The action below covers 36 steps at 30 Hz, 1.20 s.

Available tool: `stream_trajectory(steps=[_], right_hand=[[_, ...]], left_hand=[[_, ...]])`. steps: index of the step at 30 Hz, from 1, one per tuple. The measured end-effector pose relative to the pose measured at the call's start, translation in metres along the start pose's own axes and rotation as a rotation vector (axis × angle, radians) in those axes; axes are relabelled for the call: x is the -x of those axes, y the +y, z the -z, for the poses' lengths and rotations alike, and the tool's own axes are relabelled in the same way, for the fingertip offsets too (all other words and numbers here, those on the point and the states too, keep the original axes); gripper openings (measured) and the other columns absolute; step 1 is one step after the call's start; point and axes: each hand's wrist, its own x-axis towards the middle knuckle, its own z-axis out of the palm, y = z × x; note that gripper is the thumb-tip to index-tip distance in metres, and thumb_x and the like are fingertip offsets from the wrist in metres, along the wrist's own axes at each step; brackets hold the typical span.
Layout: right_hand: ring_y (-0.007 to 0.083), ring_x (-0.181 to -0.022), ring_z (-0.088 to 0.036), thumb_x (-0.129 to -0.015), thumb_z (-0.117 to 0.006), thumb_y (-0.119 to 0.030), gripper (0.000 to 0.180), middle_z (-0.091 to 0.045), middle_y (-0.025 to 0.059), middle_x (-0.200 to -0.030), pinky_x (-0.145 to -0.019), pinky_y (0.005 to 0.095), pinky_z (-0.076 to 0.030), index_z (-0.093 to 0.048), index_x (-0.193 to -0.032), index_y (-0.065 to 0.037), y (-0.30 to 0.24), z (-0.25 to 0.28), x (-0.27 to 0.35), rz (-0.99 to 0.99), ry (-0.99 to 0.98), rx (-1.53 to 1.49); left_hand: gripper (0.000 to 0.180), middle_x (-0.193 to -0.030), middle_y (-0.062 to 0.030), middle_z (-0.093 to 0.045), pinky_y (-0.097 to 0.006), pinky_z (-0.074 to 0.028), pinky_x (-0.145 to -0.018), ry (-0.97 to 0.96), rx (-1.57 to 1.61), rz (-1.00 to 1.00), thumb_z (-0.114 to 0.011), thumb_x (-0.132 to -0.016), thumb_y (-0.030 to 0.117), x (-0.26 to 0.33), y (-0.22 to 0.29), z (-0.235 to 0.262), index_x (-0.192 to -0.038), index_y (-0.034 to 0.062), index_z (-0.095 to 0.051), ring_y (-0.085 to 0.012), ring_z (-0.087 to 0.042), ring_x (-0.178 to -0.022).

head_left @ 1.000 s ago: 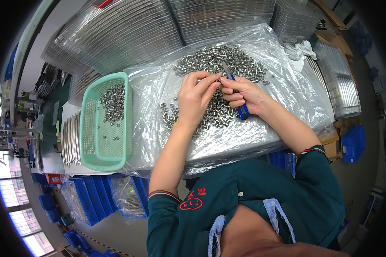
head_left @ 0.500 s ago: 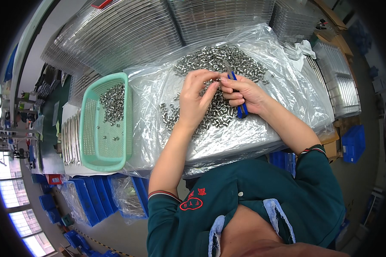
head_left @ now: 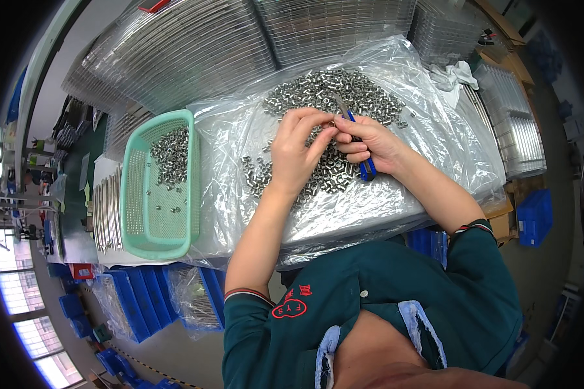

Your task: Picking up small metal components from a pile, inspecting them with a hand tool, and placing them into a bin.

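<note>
A blue utility knife lies in my right hand, its grey blade pointing up and away past the fingers. My left hand is closed in a pinch, thumb and fingertips meeting the right hand's fingertips. A small metal part shows only partly between the fingertips. Below and around both hands lies a loose pile of small shiny metal nut-like parts. Farther back a larger heap of the same parts spreads over the clear plastic sheet.
A green mesh basket at the left holds more metal parts. Stacked clear trays rise along the back; more trays stand at the right. Blue bins sit below the table's left front edge. A white cloth lies back right.
The knife's blade has tilted slightly to the left and toward me. My left fingertips have shifted slightly against the right hand. The piles look the same.
</note>
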Motion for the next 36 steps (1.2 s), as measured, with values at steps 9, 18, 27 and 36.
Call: stream_trajectory(steps=[9,18,27,36], right_hand=[[-0.0018,-0.043,-0.033,-0.090,-0.049,-0.021,0.018,-0.046,-0.0055,-0.065,-0.033,0.0121,-0.025,-0.053,-0.091,-0.004,0.000,-0.004,-0.001,-0.023,0.011,-0.015],[-0.0006,-0.044,-0.031,-0.094,-0.040,-0.021,0.030,-0.039,-0.0038,-0.064,-0.034,0.0120,-0.027,-0.046,-0.113,0.002,-0.002,-0.007,0.001,-0.023,-0.005,-0.023],[0.0004,-0.043,-0.031,-0.093,-0.041,-0.028,0.025,-0.041,-0.0023,-0.064,-0.033,0.0127,-0.027,-0.050,-0.091,-0.005,0.000,0.004,-0.004,-0.006,-0.065,-0.160],[-0.0010,-0.042,-0.031,-0.090,-0.048,-0.027,0.023,-0.045,-0.0038,-0.063,-0.033,0.0124,-0.025,-0.051,-0.094,-0.005,0.000,-0.002,0.000,-0.012,-0.052,-0.100]], left_hand=[[0.016,-0.093,-0.0065,-0.055,-0.025,-0.046,-0.064,0.016,0.087,0.119,-0.062,-0.077,0.008,-0.001,-0.003,0.006,-0.093,0.0047,-0.059,-0.0153,-0.056,-0.079],[0.029,-0.086,0.0001,-0.050,-0.022,-0.038,-0.059,0.935,0.885,0.418,-0.047,-0.090,0.029,-0.018,-0.032,0.072,-0.106,0.0054,-0.050,-0.0083,-0.045,-0.069],[0.020,-0.088,-0.0078,-0.059,-0.029,-0.044,-0.072,-0.046,-0.440,0.278,-0.059,-0.080,0.017,-0.007,-0.036,0.040,-0.098,0.0077,-0.061,-0.0199,-0.055,-0.079],[0.018,-0.084,-0.0105,-0.059,-0.036,-0.043,-0.075,-0.174,-0.631,0.363,-0.058,-0.079,0.016,0.001,-0.051,0.035,-0.095,0.0090,-0.061,-0.0262,-0.055,-0.085]])
